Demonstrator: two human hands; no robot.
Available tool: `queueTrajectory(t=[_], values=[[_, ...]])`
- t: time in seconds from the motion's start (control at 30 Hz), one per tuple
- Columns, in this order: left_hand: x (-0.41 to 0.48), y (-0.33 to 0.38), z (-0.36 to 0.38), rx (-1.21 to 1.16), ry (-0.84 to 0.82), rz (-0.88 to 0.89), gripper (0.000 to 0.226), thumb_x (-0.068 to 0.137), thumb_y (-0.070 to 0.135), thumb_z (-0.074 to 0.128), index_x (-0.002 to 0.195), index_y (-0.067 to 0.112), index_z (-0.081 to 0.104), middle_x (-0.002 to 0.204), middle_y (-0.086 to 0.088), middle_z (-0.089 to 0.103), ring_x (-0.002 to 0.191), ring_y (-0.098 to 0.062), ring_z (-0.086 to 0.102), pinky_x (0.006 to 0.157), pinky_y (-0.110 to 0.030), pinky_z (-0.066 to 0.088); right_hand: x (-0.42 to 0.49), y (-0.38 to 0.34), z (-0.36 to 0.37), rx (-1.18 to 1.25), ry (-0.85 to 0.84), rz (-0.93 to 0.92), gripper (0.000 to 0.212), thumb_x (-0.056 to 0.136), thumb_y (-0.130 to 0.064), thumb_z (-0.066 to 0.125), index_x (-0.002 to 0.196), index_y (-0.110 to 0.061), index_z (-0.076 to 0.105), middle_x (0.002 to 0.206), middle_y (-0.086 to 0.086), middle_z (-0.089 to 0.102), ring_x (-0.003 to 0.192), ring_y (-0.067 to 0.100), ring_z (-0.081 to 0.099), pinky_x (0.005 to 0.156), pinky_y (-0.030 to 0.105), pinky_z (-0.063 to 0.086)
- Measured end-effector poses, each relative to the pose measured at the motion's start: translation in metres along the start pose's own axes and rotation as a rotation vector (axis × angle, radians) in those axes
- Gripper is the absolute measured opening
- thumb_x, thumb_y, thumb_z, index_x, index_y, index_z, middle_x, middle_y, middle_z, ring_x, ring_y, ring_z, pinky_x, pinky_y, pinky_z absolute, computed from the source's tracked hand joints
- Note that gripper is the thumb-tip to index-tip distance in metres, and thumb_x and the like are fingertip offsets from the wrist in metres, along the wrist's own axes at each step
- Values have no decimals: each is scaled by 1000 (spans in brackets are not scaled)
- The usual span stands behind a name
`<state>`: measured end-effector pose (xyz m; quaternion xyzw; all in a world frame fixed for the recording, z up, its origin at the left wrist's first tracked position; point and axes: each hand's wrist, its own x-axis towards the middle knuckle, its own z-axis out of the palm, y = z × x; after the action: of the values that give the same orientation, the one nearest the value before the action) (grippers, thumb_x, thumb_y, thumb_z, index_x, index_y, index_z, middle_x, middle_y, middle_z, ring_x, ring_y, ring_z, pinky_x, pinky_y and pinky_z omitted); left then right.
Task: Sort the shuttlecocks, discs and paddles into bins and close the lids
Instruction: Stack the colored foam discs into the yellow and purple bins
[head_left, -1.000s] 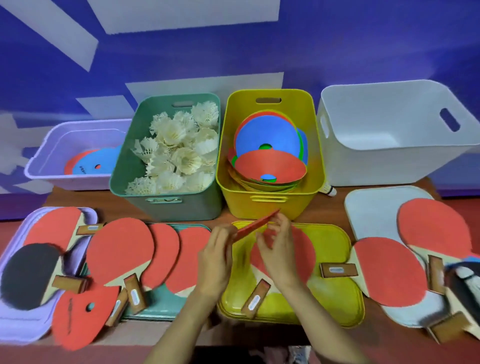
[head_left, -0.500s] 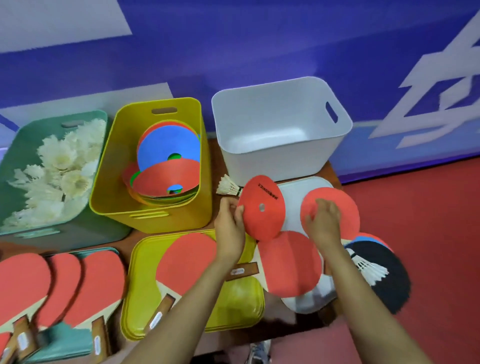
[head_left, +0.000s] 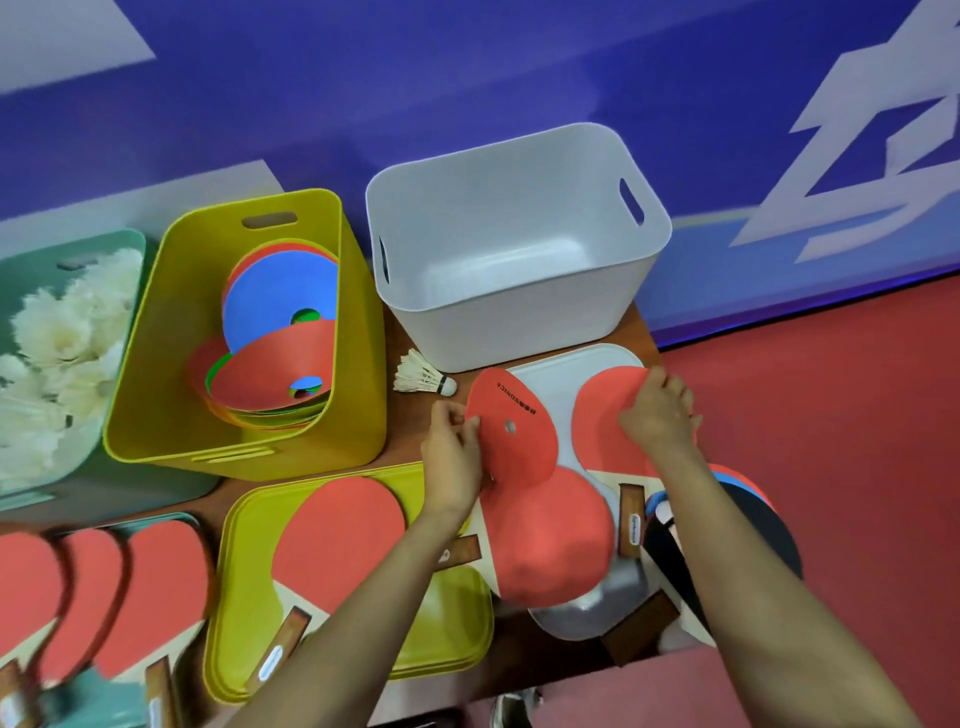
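Before white bin (head_left: 519, 322) — left hand (head_left: 452, 457) pinches tilted disc (head_left: 519, 441), right hand (head_left: 657, 415) grips paddle (head_left: 597, 421).

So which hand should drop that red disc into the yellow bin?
Left. The left hand pinches the red disc, and the yellow bin sits on that side. The right hand is on a paddle, farther away.

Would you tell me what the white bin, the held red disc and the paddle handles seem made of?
The white bin looks like moulded matte plastic: smooth rounded corners, cut-out handles. The red disc is probably flexible plastic or rubber, sheet-thin and matte. The paddle handles look like wood, brown and grain-streaked.
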<state>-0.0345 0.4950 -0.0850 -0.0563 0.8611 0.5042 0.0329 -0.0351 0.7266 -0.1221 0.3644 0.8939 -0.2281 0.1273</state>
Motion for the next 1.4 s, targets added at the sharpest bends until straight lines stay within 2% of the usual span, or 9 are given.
queueTrajectory(t=[0.23,0.33,0.53,0.67,0.8,0.93,1.03,1.17,1.4], values=[[-12,1,-2,30,-115,17,27,87,-7,50,105,14,45,91,9,56,79,-4,56,71,-22,43,-6,11,-1,51,27,-8,73,80,-20,66,139,-13,24,150,16,13,138,34,13,109,50,20],[-18,-1,-3,15,-72,86,31,87,-9,48,102,18,43,88,10,56,78,-10,58,72,-31,46,-7,14,-4,46,-38,40,81,81,-31,68,143,-9,20,152,17,10,140,35,10,111,49,19],[-35,-2,-5,1,-22,113,27,89,-7,49,105,14,42,89,17,52,77,-5,56,71,-33,46,-38,14,8,10,-32,-172,56,88,-24,58,137,-7,38,150,17,20,138,34,21,112,40,22],[-33,-16,-13,-63,-15,-49,31,87,-5,52,100,21,41,93,4,55,85,-17,58,80,-49,51,-86,2,27,221,-106,-386,41,87,-16,60,125,-4,50,134,12,40,123,28,42,99,33,36],[-34,-28,-29,-205,-12,-112,43,88,-4,50,91,40,47,102,-5,61,96,-28,59,81,-61,50,-119,-20,36,464,-169,-359,55,89,-17,59,138,-8,36,140,11,38,129,25,40,99,29,34],[-55,-5,-53,-254,-27,127,26,93,2,49,102,26,52,99,-3,60,89,-11,56,76,-33,46,-128,-47,29,650,-105,-386,67,86,-10,61,144,-10,27,144,10,37,132,24,38,110,33,31],[-55,7,-82,-241,98,275,18,95,-1,48,103,14,52,96,5,58,89,0,55,77,-15,43,-134,-71,14,795,-41,-489,46,86,-4,61,128,-9,44,119,3,56,107,20,57,93,34,49],[-46,10,-128,-151,325,375,22,93,1,52,106,19,52,98,22,55,92,3,52,81,-16,42,-156,-117,-7,791,57,-649,23,88,-8,61,105,-16,48,91,-7,59,78,13,58,71,25,49],[-36,2,-212,-26,553,384,36,96,1,45,129,14,52,127,2,58,110,-13,56,95,-24,43,-212,-206,-2,713,78,-946,20,93,-13,55,112,-17,54,102,0,63,87,15,61,78,37,53]])
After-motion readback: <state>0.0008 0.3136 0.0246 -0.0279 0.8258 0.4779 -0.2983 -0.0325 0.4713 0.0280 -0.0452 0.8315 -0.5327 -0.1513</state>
